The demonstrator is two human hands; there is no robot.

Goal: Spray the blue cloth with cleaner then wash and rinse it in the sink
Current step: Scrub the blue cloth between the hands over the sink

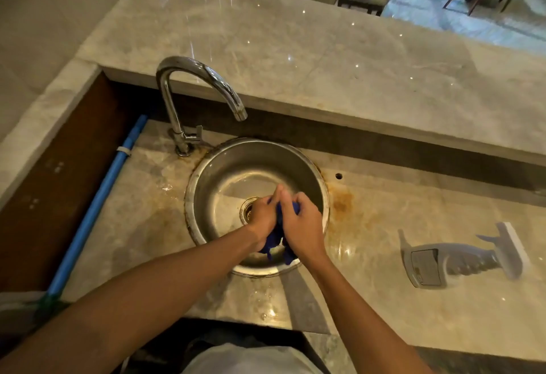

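Note:
The blue cloth (276, 239) is bunched up between both hands over the round steel sink (224, 166). My left hand (263, 217) grips it from the left and my right hand (301, 222) grips it from the right, fingers curled round the fabric. Ends of the cloth hang down below the hands, near the sink's front rim. The chrome tap (204, 78) arches over the basin's far left; no water runs from its spout. The spray bottle (455, 261) lies on its side on the counter to the right.
A blue pipe (97, 202) runs along the left edge of the stone counter (413, 299). A raised stone ledge (295, 57) rises behind the sink. Rust stains ring the sink. Chairs stand on the floor beyond the ledge.

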